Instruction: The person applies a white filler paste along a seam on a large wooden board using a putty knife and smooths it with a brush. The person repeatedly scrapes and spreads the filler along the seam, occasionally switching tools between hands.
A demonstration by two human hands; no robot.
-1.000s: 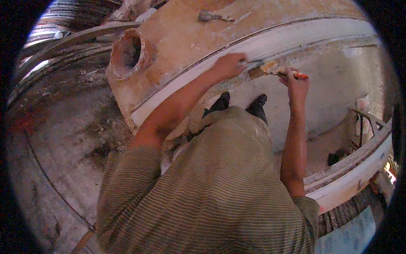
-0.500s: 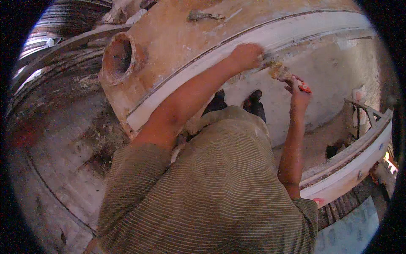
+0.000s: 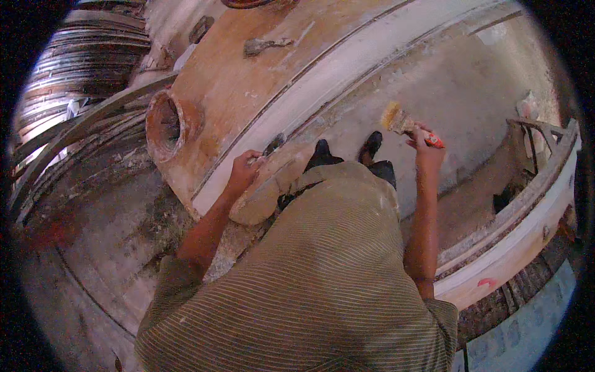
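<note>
Paintbrush (image 3: pixel 396 118) at 2 o'clock | right hand (image 3: pixel 429 150): fingers pinching its handle, bristles toward 10, probably avoiding the pale strip (image 3: pixel 347 68) | left hand (image 3: pixel 243 171): fingers pinching dark scraper (image 3: pixel 274 144) at 11, apparently angled for the strip's edge; contact unclear

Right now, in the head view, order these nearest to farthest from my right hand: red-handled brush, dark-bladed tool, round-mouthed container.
1. Red-handled brush: in your right hand.
2. Dark-bladed tool: leftward, in your left hand.
3. Round-mouthed container: farthest left, on the brown surface.
</note>
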